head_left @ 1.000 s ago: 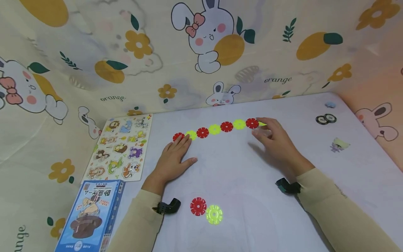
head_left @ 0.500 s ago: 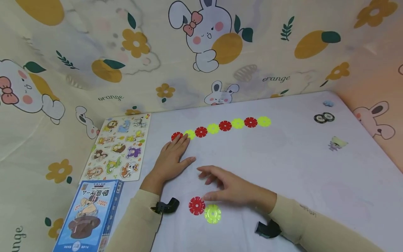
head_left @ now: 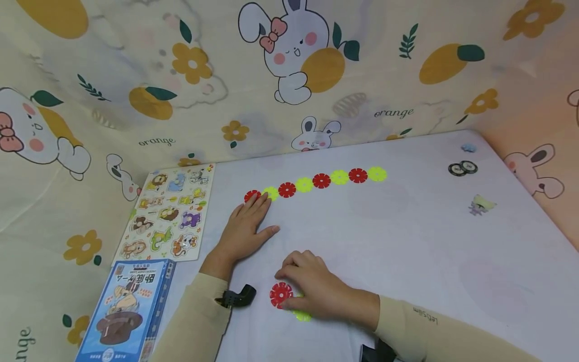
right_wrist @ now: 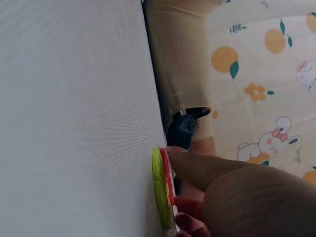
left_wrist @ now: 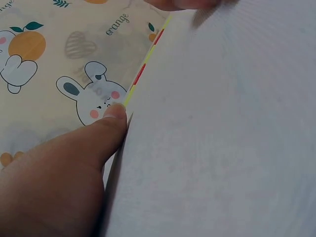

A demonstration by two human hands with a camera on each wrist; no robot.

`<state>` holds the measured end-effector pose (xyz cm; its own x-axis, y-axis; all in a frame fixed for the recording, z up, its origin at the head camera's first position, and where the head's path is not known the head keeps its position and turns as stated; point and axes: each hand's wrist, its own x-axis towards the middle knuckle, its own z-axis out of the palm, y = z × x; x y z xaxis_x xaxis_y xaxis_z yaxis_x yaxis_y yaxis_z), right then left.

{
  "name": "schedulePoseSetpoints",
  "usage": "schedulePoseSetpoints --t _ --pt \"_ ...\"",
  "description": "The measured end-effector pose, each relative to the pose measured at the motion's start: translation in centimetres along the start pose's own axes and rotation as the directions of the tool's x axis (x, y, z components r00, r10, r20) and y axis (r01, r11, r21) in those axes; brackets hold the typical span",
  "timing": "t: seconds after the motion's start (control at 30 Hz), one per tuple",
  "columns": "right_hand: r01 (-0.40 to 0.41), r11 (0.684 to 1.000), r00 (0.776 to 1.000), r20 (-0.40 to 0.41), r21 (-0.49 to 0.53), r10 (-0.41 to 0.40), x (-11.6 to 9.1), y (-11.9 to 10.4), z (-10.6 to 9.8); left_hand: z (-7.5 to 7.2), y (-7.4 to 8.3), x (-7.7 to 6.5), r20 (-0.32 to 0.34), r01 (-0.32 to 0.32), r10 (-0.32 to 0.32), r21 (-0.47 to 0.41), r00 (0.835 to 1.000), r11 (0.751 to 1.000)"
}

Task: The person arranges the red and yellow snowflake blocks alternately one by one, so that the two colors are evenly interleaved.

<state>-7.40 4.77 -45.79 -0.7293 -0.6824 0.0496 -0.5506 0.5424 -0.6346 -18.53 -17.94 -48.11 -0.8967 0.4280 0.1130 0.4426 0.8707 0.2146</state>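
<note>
Red and yellow-green plastic snowflake discs form a slanting row [head_left: 321,181] across the back of the white table. My left hand [head_left: 242,231] lies flat at its left end, fingertips on the first red disc [head_left: 251,195] and the yellow-green one [head_left: 270,193] beside it. Nearer me, my right hand [head_left: 321,286] curls over a loose pair. Its thumb and a finger are at opposite edges of the red snowflake disc [head_left: 279,295]. A yellow-green snowflake disc [head_left: 302,315] is mostly hidden beneath that hand. The right wrist view shows the red disc [right_wrist: 167,173] between thumb and fingers.
At the left lie an animal sticker board [head_left: 167,213] and a blue box [head_left: 124,311]. Two black-and-white round pieces [head_left: 463,168], a small blue piece [head_left: 468,148] and a purple-and-green figure [head_left: 481,205] sit at the right. A rabbit-print cloth [head_left: 271,115] hangs behind.
My right hand has left the yellow-green disc at the row's right end, which now lies fully in view, and come down to the loose pair near me. My left hand stays put.
</note>
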Motion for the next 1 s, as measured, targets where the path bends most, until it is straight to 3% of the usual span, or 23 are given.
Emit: schedulePoseSetpoints --t 0.2,0.3,0.37,0.47,0.6,0.83,0.9,1.0 --pt "0.007 0.999 0.999 0.045 0.041 -0.009 0.1 0.3 -0.2 0.0 -0.1 0.0 -0.003 -0.007 0.006 -0.013 1.000 1.000" --pt "-0.027 0.985 0.998 0.062 0.168 0.016 0.1 0.4 -0.6 0.0 -0.1 0.0 0.001 -0.004 0.004 -0.018 1.000 1.000" --pt "-0.063 0.960 0.997 0.059 0.272 0.048 0.1 0.5 -1.2 0.0 -0.1 0.0 0.007 -0.001 0.002 -0.018 1.000 1.000" --pt "-0.095 0.926 0.995 0.017 0.366 0.095 0.2 0.8 -2.6 -0.1 0.0 0.0 0.011 0.004 -0.004 -0.014 1.000 1.000" --pt "-0.140 0.920 0.979 -0.087 0.367 0.184 0.4 2.2 -5.0 -0.1 0.0 0.0 0.016 0.008 -0.008 -0.013 1.000 1.000" --pt "-0.243 0.862 0.897 -0.234 0.445 0.374 0.4 7.1 -10.2 -0.3 0.1 -0.1 0.017 -0.003 0.003 -0.029 1.000 1.000" --pt "-0.258 0.837 0.858 -0.285 0.483 0.428 0.1 8.9 -11.8 -0.4 0.1 -0.1 0.012 -0.009 0.009 -0.032 1.000 0.999" --pt "-0.311 0.799 0.770 -0.355 0.515 0.529 -0.9 11.5 -13.9 -0.5 0.1 -0.1 0.006 -0.014 0.015 -0.034 1.000 0.999"
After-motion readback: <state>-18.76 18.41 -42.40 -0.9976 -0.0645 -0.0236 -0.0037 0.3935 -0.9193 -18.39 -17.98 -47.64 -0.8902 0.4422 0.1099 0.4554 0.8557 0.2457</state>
